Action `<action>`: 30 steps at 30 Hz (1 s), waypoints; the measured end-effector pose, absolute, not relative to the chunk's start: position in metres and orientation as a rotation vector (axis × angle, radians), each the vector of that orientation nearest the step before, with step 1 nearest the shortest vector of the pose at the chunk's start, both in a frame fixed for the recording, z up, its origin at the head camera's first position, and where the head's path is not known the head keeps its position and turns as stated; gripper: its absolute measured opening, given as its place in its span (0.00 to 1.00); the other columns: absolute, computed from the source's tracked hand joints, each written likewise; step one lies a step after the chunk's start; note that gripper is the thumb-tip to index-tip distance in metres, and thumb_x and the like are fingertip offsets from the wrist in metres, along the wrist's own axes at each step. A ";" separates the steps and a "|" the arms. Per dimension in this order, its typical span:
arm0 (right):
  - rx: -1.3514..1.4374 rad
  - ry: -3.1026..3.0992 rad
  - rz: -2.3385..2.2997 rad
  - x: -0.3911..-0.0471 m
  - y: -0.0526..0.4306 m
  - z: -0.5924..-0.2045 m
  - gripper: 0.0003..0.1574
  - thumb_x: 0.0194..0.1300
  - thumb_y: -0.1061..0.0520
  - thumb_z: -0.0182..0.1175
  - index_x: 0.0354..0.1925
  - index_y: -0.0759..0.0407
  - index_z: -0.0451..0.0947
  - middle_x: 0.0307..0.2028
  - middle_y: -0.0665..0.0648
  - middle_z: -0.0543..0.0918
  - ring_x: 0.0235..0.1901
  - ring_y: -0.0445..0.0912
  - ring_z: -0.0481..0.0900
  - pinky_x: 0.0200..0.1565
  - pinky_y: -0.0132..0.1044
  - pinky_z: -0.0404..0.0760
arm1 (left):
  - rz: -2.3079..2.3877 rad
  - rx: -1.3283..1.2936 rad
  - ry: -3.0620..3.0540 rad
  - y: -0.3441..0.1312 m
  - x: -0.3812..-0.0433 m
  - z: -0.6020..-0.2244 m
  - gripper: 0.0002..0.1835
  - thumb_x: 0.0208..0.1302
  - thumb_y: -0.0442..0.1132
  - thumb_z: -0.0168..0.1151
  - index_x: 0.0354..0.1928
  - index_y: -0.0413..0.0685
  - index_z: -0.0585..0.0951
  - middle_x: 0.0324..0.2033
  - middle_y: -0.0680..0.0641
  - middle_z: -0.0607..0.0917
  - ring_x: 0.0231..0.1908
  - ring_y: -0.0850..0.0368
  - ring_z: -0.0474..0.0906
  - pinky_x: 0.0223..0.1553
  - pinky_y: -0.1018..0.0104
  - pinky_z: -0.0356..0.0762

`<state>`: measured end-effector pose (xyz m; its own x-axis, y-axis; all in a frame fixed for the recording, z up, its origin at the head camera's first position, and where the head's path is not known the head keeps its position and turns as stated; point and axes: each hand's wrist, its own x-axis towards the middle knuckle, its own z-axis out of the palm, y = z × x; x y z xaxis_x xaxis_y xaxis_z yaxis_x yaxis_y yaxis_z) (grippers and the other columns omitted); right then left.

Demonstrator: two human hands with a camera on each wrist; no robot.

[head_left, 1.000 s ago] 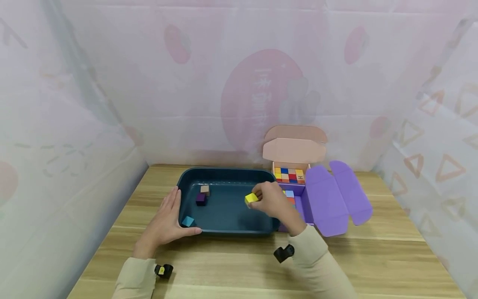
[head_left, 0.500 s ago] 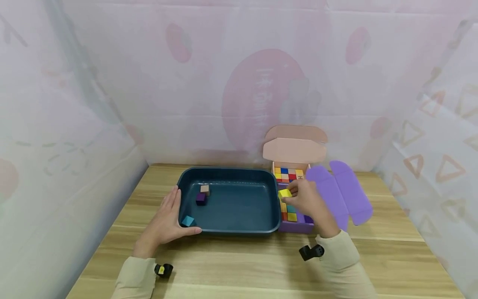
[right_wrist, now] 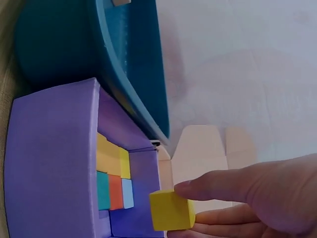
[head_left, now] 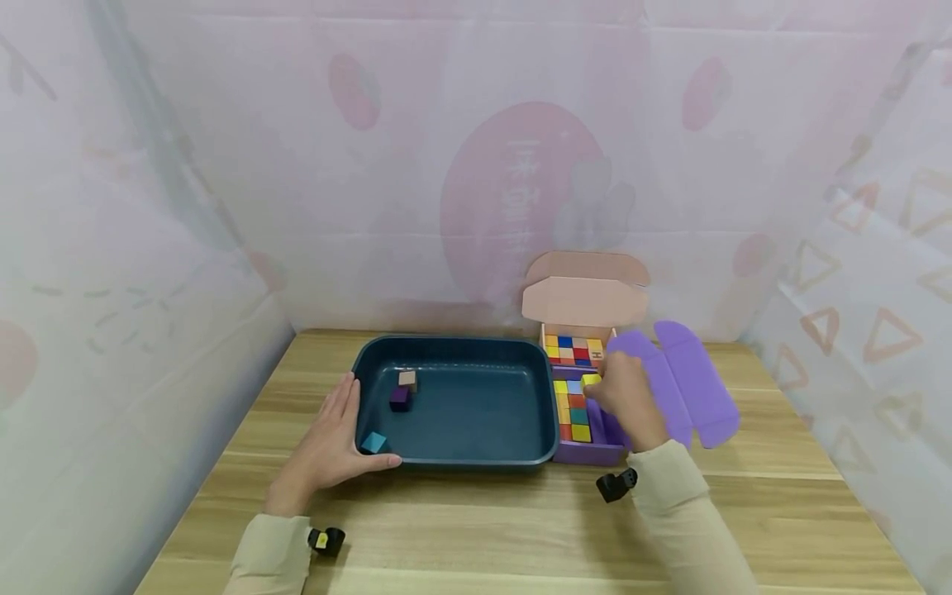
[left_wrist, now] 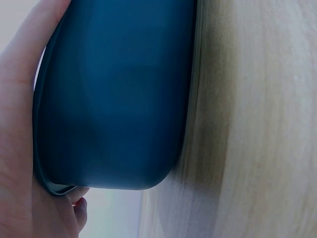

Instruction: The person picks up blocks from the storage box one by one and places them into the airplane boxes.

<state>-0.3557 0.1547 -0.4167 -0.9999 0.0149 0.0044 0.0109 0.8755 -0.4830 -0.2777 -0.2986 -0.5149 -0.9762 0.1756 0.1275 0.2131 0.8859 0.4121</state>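
Note:
My right hand [head_left: 629,395] pinches a yellow cube [right_wrist: 172,210] between thumb and fingers, over the far part of the open purple box [head_left: 590,454]. Inside that box, rows of colored cubes fill the left side, among them a teal cube [head_left: 578,416] and a red one [right_wrist: 115,192]. My left hand [head_left: 326,446] rests at the near left corner of the dark teal tray [head_left: 476,459], fingers straight along its left side and thumb on the front rim. The tray holds a turquoise cube [head_left: 374,443], a dark purple cube [head_left: 400,399] and a pale wood cube [head_left: 407,379].
Behind the purple box stands an open pink box [head_left: 585,300] with colored cubes inside, its lid raised. The purple lid [head_left: 695,388] lies folded out to the right. Box and tray stand side by side on the wooden table [head_left: 476,529]. Printed cloth [head_left: 669,182] hangs behind.
My right hand has carried the yellow cube rightward from above the tray to the purple box, then toward the box's far right part. My left hand stays in place.

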 end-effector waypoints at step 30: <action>-0.100 -3.079 0.322 -0.378 0.135 -0.450 0.19 0.68 0.61 0.69 0.53 0.72 0.82 0.47 0.73 0.87 0.37 0.62 0.85 0.44 0.59 0.91 | -0.661 -0.308 -2.963 -0.295 -0.274 -0.514 0.81 0.45 0.82 0.71 0.84 0.34 0.43 0.85 0.35 0.41 0.84 0.32 0.39 0.82 0.32 0.43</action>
<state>-0.3778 0.1346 -0.4505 -0.9970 0.0685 0.0371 0.0593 0.9763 -0.2081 -0.2742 -0.2954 -0.5141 -0.9756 0.1763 0.1309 0.2152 0.8860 0.4108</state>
